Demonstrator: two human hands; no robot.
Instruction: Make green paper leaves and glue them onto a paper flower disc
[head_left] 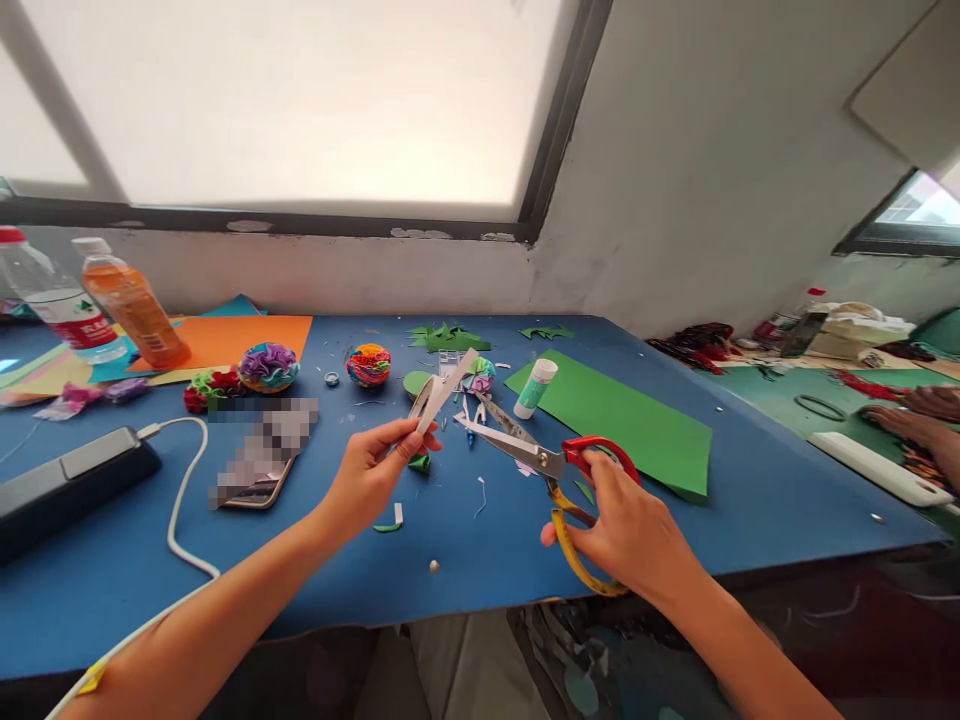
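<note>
My left hand (386, 458) pinches a white strip (448, 392) between thumb and fingers, its free end pointing up and right. A pale ring, perhaps a tape roll (421, 399), shows just behind the strip; whether the fingers hold it too I cannot tell. In my right hand (626, 515) is a pair of scissors (551, 460) with one red and one yellow handle. The blades are spread and point left toward the strip, apart from it. Beyond the blades lie a small pastel paper flower (480, 375) and a glue stick (535, 388) standing tilted.
A green paper sheet (630, 425) lies at right, green scraps (450, 338) behind. Coloured flower balls (368, 365), a phone (266, 455), a dark device (75, 485) with a white cable, and two bottles (135, 305) occupy the left. Another person's hand (911, 425) rests on the right table.
</note>
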